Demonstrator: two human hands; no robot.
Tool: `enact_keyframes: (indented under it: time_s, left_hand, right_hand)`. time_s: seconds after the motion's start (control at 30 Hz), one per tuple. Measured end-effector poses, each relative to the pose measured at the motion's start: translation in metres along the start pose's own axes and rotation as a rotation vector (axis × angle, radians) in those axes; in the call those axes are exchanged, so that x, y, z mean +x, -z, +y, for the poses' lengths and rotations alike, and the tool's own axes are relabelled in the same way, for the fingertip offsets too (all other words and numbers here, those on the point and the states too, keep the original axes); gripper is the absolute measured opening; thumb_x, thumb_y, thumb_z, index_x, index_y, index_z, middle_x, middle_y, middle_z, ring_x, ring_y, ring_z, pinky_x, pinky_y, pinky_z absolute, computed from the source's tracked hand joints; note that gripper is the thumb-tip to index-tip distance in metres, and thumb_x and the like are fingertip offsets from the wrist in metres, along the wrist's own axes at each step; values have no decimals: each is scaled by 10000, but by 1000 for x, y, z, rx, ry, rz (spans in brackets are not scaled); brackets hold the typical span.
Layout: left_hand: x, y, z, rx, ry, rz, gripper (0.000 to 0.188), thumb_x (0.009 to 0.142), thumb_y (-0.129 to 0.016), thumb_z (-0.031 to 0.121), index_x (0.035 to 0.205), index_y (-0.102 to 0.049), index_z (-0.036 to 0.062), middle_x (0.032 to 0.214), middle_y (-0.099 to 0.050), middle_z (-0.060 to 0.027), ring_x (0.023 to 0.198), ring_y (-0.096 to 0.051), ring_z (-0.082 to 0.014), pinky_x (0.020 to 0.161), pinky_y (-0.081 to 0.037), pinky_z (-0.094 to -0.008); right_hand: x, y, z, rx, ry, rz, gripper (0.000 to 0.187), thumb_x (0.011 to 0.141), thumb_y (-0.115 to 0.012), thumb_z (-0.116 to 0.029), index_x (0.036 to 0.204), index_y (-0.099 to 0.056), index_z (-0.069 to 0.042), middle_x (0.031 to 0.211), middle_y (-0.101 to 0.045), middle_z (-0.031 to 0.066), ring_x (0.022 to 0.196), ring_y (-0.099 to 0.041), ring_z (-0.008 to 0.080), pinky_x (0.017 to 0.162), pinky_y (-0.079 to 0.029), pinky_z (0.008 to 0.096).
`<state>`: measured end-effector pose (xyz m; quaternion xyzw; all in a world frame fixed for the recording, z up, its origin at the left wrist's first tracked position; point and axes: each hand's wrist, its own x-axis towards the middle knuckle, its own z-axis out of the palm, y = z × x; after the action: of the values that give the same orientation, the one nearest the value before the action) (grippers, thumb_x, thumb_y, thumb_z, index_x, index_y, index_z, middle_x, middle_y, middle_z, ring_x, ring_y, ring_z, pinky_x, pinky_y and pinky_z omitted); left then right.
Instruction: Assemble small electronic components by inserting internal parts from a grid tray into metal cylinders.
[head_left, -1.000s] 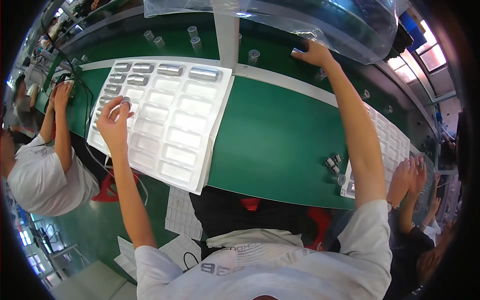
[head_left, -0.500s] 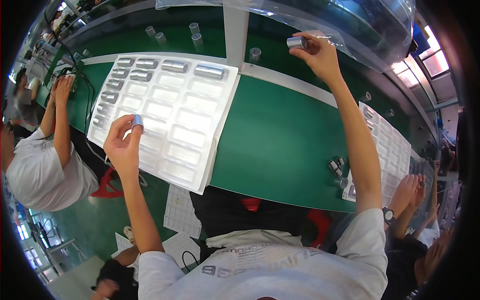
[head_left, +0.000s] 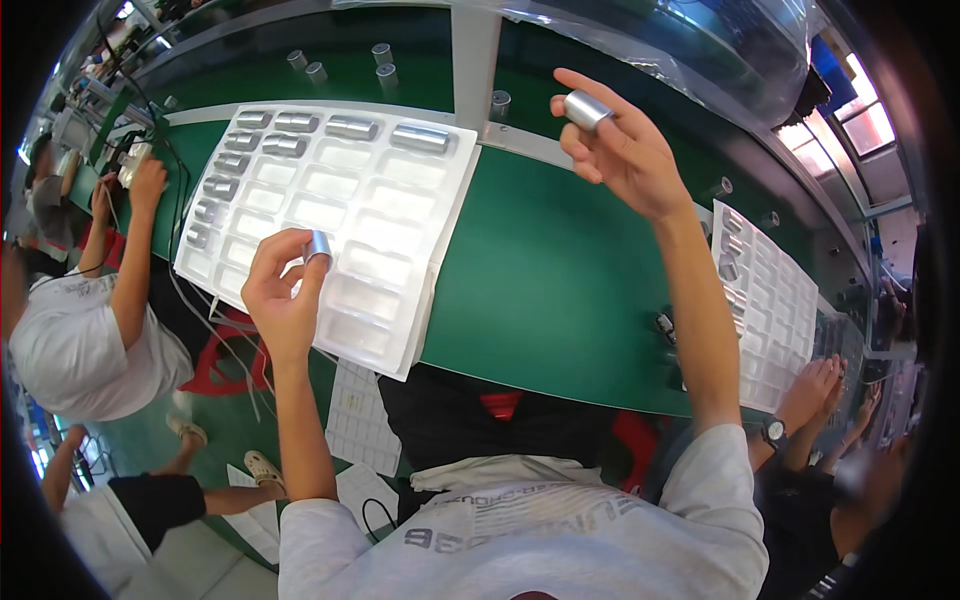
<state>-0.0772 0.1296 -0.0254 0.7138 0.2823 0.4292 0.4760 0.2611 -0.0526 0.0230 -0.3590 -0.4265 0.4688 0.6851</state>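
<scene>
My left hand (head_left: 288, 290) pinches a small silver metal cylinder (head_left: 317, 246) between thumb and fingers, over the lower middle of a white moulded plastic tray (head_left: 455, 185). Out over the far side of the green table, my right hand (head_left: 625, 150) grips a second silver cylinder (head_left: 588, 110) with its index finger stretched out past it. Silver cylinders (head_left: 420, 138) lie on their sides in pockets along the tray's far row and left column. The other pockets in view hold nothing.
Several cylinders (head_left: 386, 75) stand beyond a pale metal rail (head_left: 540, 148). Clear plastic sheeting (head_left: 690, 60) hangs at the far right. Another part-filled tray (head_left: 775, 310) lies on the green table (head_left: 560, 280) by a co-worker's hands (head_left: 815, 390). A second co-worker (head_left: 95, 335) sits at the left.
My right hand has come nearer and turned, its cylinder now tilted. My left hand has shifted right over the tray. The right-hand co-worker's hands have lowered slightly. A walking person shows more at lower left.
</scene>
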Motion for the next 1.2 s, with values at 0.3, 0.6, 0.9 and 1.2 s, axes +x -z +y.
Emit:
enact_keyframes:
  time_s: [0.3, 0.6, 0.9, 1.2]
  left_hand:
    - [-7, 2, 1, 4, 30, -21, 263, 764, -660, -126, 1002, -664, -14, 1069, -610, -69, 917, -624, -136, 695, -542, -225]
    - [-12, -1, 8, 8, 77, -53, 258, 759, -656, -119, 999, -657, -27, 1053, -610, -72, 919, -625, -141, 696, -548, -232]
    - [-19, 5, 3, 55, 106, -123, 282, 785, -606, -158, 1040, -623, -40, 1093, -582, -55, 963, -611, -138, 760, -527, -245]
    - [-25, 13, -7, -9, 88, -111, 262, 839, -565, -128, 1085, -617, -57, 1062, -610, -77, 887, -615, -141, 692, -527, -264]
  right_hand:
    - [8, 18, 20, -228, 163, 107, 529, 965, -602, -295, 1371, -423, -7, 1202, -518, 123, 824, -516, 151, 708, -454, 274]
    - [64, 82, 46, -1029, -332, 387, 410, 919, -648, -250, 1238, -587, 2, 1086, -637, 90, 958, -586, 126, 789, -463, 251]
    - [95, 156, 86, -1636, -318, 429, 455, 866, -621, -441, 921, -718, 0, 789, -694, 155, 763, -686, 292, 715, -537, 398]
    - [105, 156, 103, -1672, -319, 490, 244, 908, -555, -291, 998, -707, -122, 994, -692, 139, 927, -658, 365, 818, -527, 458]
